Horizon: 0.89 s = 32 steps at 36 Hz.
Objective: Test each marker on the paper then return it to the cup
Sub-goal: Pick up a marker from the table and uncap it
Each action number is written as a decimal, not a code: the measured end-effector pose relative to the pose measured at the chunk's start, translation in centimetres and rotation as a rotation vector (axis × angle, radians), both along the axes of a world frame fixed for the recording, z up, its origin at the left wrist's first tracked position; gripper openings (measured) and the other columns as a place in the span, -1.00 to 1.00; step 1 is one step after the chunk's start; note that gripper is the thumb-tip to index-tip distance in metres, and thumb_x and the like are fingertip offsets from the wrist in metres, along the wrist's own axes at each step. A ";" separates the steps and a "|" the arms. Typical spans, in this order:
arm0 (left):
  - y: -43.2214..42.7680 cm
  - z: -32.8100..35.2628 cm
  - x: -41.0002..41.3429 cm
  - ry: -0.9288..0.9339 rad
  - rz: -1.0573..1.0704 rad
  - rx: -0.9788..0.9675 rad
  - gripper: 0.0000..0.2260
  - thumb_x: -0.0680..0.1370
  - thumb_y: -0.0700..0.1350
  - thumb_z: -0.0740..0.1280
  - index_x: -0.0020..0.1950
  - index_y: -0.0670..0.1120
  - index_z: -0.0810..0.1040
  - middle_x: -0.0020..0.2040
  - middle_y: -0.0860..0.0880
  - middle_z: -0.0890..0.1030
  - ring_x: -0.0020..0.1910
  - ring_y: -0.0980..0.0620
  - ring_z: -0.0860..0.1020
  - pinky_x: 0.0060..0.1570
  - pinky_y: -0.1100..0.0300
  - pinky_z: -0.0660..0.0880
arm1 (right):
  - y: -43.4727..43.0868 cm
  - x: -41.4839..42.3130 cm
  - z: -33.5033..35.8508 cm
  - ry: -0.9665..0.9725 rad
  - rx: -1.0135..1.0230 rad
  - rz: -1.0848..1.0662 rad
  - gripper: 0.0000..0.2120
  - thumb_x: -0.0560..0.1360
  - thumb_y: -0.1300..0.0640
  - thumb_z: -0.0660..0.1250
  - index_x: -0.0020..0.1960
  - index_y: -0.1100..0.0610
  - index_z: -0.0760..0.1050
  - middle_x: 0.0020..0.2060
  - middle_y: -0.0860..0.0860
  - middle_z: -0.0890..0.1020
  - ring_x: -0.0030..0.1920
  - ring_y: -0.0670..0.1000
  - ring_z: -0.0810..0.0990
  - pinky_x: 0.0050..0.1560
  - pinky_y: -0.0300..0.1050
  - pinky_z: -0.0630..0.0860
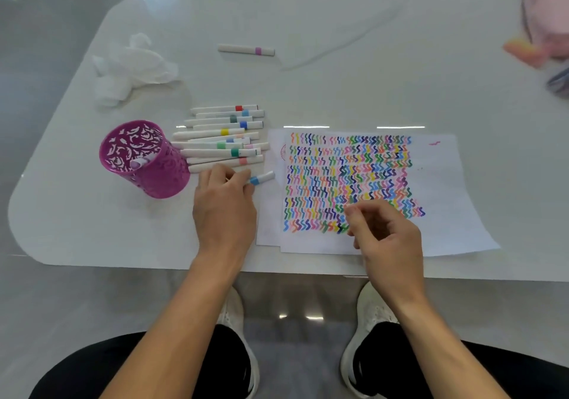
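Note:
My left hand (224,204) grips a white marker with a blue band (261,178) at the near end of a pile of several white markers (221,135), its capped end pointing right. A purple perforated cup (144,160) stands left of the pile with one marker inside. The paper (440,183) covered in coloured squiggles lies to the right. My right hand (385,238) hovers over the paper's lower part, fingers loosely curled, holding nothing that I can see.
A lone marker with a pink band (246,50) lies farther back on the white table (338,90). Crumpled tissue (129,66) sits at the back left. Another person's blurred hand and pink sleeve (545,29) are at the far right.

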State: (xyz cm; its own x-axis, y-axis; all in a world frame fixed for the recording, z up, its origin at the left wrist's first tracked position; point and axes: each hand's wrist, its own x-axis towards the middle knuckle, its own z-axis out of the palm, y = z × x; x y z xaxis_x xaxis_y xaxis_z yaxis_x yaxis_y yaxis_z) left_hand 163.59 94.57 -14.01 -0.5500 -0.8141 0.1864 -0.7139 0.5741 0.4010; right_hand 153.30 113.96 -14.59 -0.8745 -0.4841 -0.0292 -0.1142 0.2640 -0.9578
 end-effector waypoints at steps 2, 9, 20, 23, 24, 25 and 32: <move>0.1 0.0 0.1 -0.014 0.011 0.003 -0.78 0.58 -0.13 0.43 0.20 -0.12 0.69 -0.05 -0.06 0.55 0.00 -0.05 0.44 -0.12 0.13 0.41 | 0.0 0.0 0.0 -0.010 -0.005 -0.003 -0.89 0.59 0.12 0.46 -0.09 -0.07 0.64 -0.30 -0.14 0.67 -0.30 -0.08 0.62 -0.18 -0.15 0.56; 0.5 0.7 0.0 0.032 0.022 0.030 -0.78 0.58 -0.11 0.42 0.20 -0.12 0.68 0.02 -0.08 0.60 0.03 -0.05 0.48 -0.04 0.17 0.40 | 0.1 -0.1 0.1 -0.006 -0.005 0.002 -0.88 0.59 0.10 0.46 -0.09 -0.09 0.63 -0.29 -0.13 0.68 -0.28 -0.07 0.62 -0.18 -0.13 0.58; 7.3 1.9 -0.6 0.338 -0.216 0.386 -0.88 0.57 -0.17 0.44 0.08 -0.05 0.70 -0.04 0.05 0.57 -0.06 0.08 0.56 -0.07 0.37 0.44 | 0.2 0.2 1.0 -0.043 -0.056 0.062 -0.93 0.58 0.12 0.47 -0.03 -0.06 0.66 -0.24 -0.12 0.70 -0.25 -0.04 0.66 -0.18 -0.13 0.56; 8.4 2.3 -0.6 0.389 -0.265 0.437 -0.89 0.56 -0.18 0.44 0.05 -0.04 0.70 -0.06 0.07 0.58 -0.08 0.14 0.56 -0.07 0.41 0.44 | 0.3 0.4 1.3 -0.070 -0.084 0.098 -0.87 0.59 0.14 0.46 0.02 -0.10 0.67 -0.21 -0.11 0.71 -0.23 -0.01 0.68 -0.21 -0.10 0.60; 8.6 2.6 -0.6 0.405 -0.276 0.450 -0.89 0.56 -0.18 0.44 0.05 -0.04 0.70 -0.06 0.08 0.59 -0.08 0.16 0.56 -0.07 0.43 0.43 | 0.3 0.5 1.4 -0.082 -0.095 0.110 -0.85 0.60 0.15 0.44 0.04 -0.11 0.67 -0.18 -0.09 0.72 -0.21 0.01 0.68 -0.21 -0.12 0.61; 8.8 2.7 -0.6 0.425 -0.279 0.472 -0.90 0.56 -0.17 0.44 0.05 -0.03 0.70 -0.07 0.09 0.59 -0.08 0.19 0.57 -0.07 0.44 0.42 | 0.3 0.6 1.5 -0.092 -0.103 0.120 -0.84 0.62 0.15 0.43 0.06 -0.11 0.68 -0.16 -0.09 0.73 -0.18 0.02 0.69 -0.21 -0.14 0.61; 9.1 3.5 -1.2 0.586 -0.249 0.804 -0.87 0.57 -0.20 0.43 0.07 -0.03 0.71 -0.09 0.08 0.73 -0.06 0.09 0.67 0.01 0.25 0.56 | 1.0 0.2 2.5 -0.046 -0.062 0.139 -0.83 0.65 0.10 0.38 0.17 -0.05 0.70 0.00 -0.17 0.75 0.05 -0.05 0.71 0.14 -0.08 0.62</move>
State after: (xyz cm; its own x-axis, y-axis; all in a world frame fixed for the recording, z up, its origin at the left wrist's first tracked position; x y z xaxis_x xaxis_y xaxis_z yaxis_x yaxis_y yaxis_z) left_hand 162.37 103.70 -10.48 -0.7187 -0.6917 -0.0702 -0.1791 0.0867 0.9800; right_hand 153.50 114.91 -12.07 -0.7973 -0.6027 -0.0336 -0.1013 0.1884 -0.9768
